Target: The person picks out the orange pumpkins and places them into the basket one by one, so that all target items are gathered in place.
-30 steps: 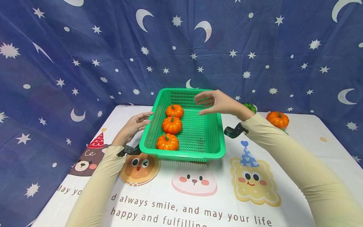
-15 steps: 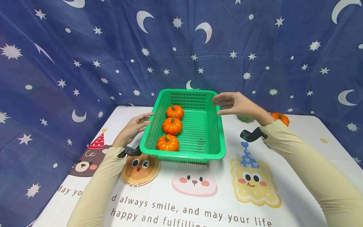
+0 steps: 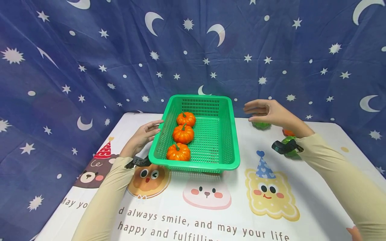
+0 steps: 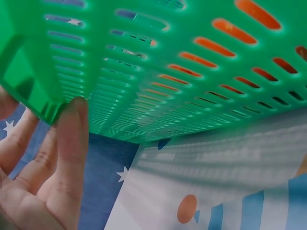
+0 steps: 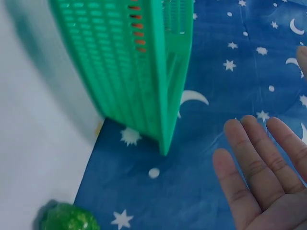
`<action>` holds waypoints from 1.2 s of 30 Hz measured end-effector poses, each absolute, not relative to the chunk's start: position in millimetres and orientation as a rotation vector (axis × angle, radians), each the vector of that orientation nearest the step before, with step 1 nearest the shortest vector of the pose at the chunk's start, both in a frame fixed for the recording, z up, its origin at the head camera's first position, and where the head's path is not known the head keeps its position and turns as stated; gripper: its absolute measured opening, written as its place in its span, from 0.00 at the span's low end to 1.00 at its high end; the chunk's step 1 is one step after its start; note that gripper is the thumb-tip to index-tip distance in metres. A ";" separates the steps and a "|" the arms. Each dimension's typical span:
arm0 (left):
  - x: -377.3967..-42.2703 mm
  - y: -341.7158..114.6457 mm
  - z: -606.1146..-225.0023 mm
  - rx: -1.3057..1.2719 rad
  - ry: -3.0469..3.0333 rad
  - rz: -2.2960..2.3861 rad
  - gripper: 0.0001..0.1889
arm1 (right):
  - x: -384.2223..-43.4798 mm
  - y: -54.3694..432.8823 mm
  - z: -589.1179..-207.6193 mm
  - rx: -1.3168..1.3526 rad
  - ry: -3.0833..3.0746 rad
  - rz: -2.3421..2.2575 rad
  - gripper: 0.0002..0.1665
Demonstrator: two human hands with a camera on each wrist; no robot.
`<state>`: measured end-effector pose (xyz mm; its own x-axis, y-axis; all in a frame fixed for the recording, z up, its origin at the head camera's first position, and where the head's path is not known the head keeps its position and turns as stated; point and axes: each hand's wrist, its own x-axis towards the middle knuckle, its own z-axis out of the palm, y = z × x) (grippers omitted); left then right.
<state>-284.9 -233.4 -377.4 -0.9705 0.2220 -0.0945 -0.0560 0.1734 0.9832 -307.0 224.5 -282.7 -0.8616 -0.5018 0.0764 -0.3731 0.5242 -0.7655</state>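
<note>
A green plastic basket (image 3: 208,165) stands mid-table in the head view, with several orange pumpkins inside, among them one near pumpkin (image 3: 178,152) and one middle pumpkin (image 3: 183,134) along its left side. My left hand (image 3: 143,137) holds the basket's left rim; the left wrist view has the fingers (image 4: 72,158) at the rim's underside. Right of the basket, my right hand (image 3: 268,112) is raised over the table with its fingers spread and nothing between them. Below it sits a green pumpkin (image 3: 261,125), which the right wrist view also catches at its bottom edge.
At the right, another green pumpkin (image 3: 292,153) and an orange pumpkin (image 3: 288,133) lie partly behind my right wrist and its camera. A blue star-and-moon curtain (image 3: 193,50) hangs behind the table. The white tablecloth (image 3: 235,214) carries printed cartoons and words.
My right hand has moved right, from over the basket to beyond its right rim, baring a green pumpkin and covering most of an orange one. The left hand stays at the rim.
</note>
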 end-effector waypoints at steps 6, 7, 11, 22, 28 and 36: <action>-285.2 -233.8 -378.0 0.162 2.213 1.904 0.28 | -303.7 242.1 -283.8 -0.701 2.633 -1.264 0.29; -285.0 -233.9 -378.1 0.168 2.213 1.904 0.29 | -303.2 245.1 -283.6 -0.692 2.637 -1.264 0.29; -284.6 -234.3 -378.5 0.175 2.217 1.903 0.29 | -301.9 257.6 -282.5 -0.650 2.674 -1.246 0.30; -284.7 -234.2 -378.0 0.170 2.206 1.910 0.29 | -301.3 297.9 -282.9 -0.506 2.760 -1.153 0.32; -284.3 -234.9 -377.1 0.183 2.197 1.918 0.29 | -303.9 322.3 -287.2 -0.458 2.787 -1.105 0.33; -284.2 -234.5 -377.4 0.176 2.184 1.941 0.29 | -305.6 352.4 -299.6 -0.404 2.823 -1.074 0.34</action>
<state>-284.2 -234.5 -377.4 -0.9700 0.2297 -0.0795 -0.0519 0.1236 0.9910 -305.6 352.4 -299.6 -0.9604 -0.2786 0.0057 -0.2119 0.7171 -0.6640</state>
